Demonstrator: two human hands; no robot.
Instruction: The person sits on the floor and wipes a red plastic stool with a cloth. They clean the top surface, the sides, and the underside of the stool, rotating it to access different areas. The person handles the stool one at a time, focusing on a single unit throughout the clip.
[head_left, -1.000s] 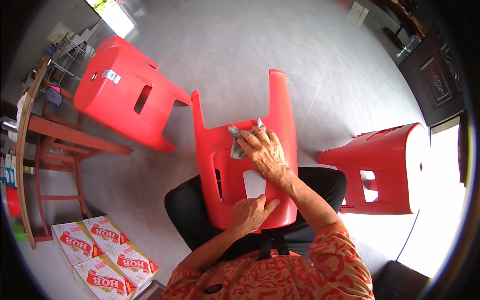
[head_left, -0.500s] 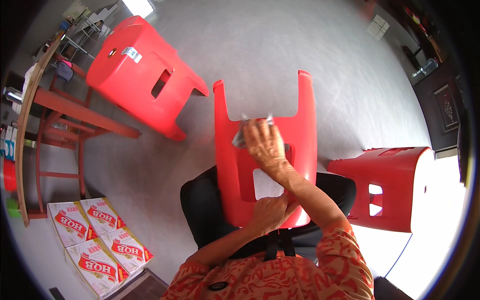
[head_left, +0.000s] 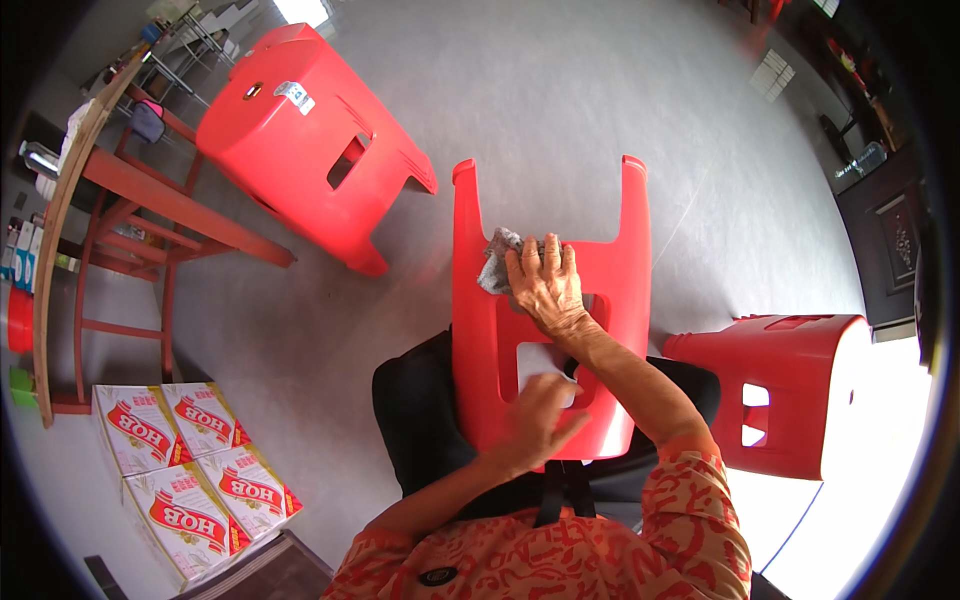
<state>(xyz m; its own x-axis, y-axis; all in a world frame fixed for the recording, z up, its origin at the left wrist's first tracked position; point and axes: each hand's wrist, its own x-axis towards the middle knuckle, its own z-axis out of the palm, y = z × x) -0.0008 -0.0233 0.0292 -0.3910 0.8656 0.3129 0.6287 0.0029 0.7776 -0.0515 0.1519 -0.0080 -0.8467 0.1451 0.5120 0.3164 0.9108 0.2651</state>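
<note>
A red plastic stool (head_left: pixel 480 300) lies tipped on my lap with its legs pointing away from me. My right hand (head_left: pixel 545 280) presses a grey cloth (head_left: pixel 495 262) flat against the stool's side, fingers spread over it. My left hand (head_left: pixel 535 420) grips the stool's near end by the rectangular cut-out and steadies it.
A second red stool (head_left: pixel 300 140) lies on its side on the grey floor at upper left. A third red stool (head_left: pixel 800 390) stands at my right. A red wooden table (head_left: pixel 130 190) is at the left, with several white and red cartons (head_left: pixel 180 460) on the floor below it.
My right hand and the cloth have slid a little along the stool's side. The view has shifted, so the stool sits more to the right and upright in the picture.
</note>
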